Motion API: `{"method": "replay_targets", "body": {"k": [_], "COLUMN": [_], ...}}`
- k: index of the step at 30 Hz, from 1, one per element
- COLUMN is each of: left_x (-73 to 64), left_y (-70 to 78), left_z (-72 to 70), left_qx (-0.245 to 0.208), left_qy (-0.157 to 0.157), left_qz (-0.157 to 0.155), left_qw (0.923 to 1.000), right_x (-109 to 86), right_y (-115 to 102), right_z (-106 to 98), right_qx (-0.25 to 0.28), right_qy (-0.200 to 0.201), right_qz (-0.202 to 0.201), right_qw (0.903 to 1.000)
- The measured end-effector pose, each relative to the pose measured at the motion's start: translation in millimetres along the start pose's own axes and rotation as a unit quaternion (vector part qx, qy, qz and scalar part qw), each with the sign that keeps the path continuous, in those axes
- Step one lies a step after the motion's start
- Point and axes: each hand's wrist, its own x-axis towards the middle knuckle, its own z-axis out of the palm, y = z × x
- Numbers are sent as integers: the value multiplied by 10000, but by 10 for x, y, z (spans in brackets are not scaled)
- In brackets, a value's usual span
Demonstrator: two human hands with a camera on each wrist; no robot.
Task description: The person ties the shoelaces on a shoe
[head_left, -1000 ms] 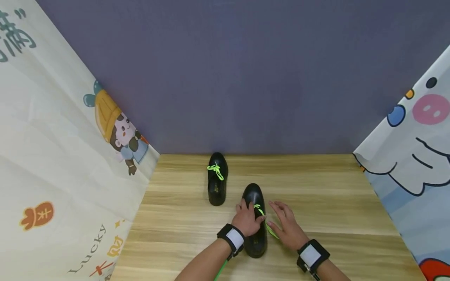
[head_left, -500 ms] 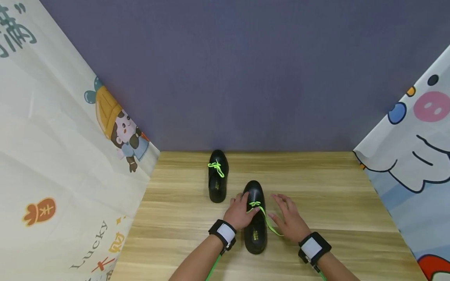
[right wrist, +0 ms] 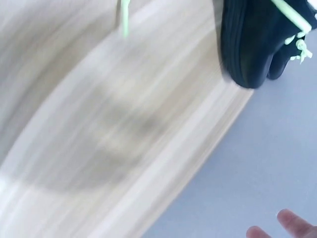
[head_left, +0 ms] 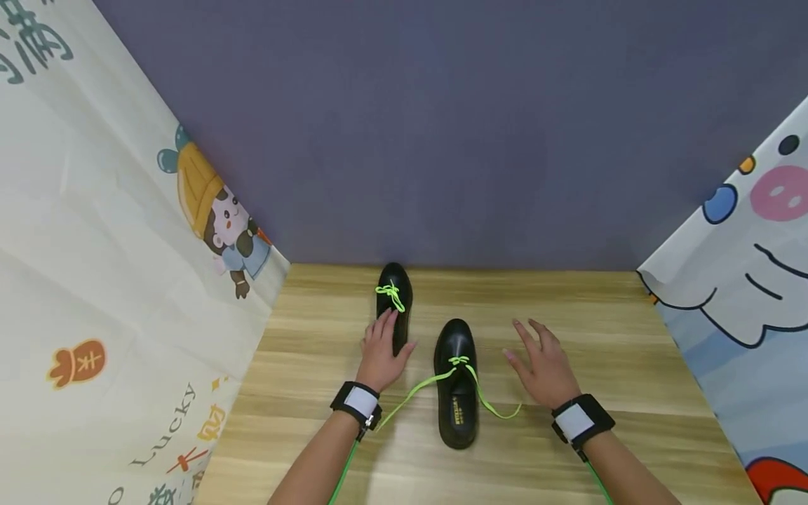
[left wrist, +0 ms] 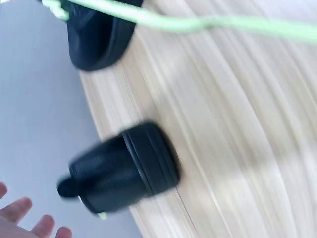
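A black lace-up shoe (head_left: 456, 340) stands upright on the wooden surface, toe pointing away. Its neon-green shoelace (head_left: 421, 384) is spread out, one strand to each side. Farther back on the left is a second black shoe (head_left: 395, 273), its lace tied in a bow (head_left: 393, 293). My left hand (head_left: 381, 354) is held with fingers extended and overlaps this second shoe in the head view. In the left wrist view its fingertips (left wrist: 19, 209) are apart from that shoe's heel (left wrist: 153, 157). My right hand (head_left: 544, 368) hovers right of the nearer shoe, fingers spread, holding nothing.
A grey-blue wall (head_left: 454, 140) rises behind the wooden surface (head_left: 568, 301). Printed white cloths with cartoon figures hang at the left (head_left: 113, 266) and right (head_left: 751, 294). Each wrist wears a black strap, the left strap (head_left: 357, 403) with a green cord.
My left hand has left the nearer shoe's lace and moved left and away, over the farther shoe. My right hand has drawn right and away. The left lace strand now lies in plain view.
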Motion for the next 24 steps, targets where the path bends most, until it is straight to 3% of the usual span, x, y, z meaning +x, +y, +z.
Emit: {"method": "replay_targets", "body": {"k": [3,7,14,18,21,24], "left_x": [25,32,-42,-107,-167,-231], "left_y": [-100,-203,-279,-266,-229,-168], "left_z": [-95,-193,-261,-218,-128,-8], "left_qx": [-115,-62,68,31,26,142], "left_qy": [289,447,172,-119,-411,-289], "left_qz": [-59,-33,-100,-128,-90,32], "left_qw": [9995,9990,9998,9998,9991,9995], "right_x": [18,16,-5,-33,-66,-97], "right_y": [73,186,327,375,387,321], "right_z": [-57,-94,-141,-156,-120,-16], "right_qx": [-165,-325,-503,-524,-307,207], "right_qy": [-3,-78,-66,-19,6,-220], "right_qz": [157,404,579,664,490,194], "right_qw": [9997,9986,9970,9964,9983,9994]}}
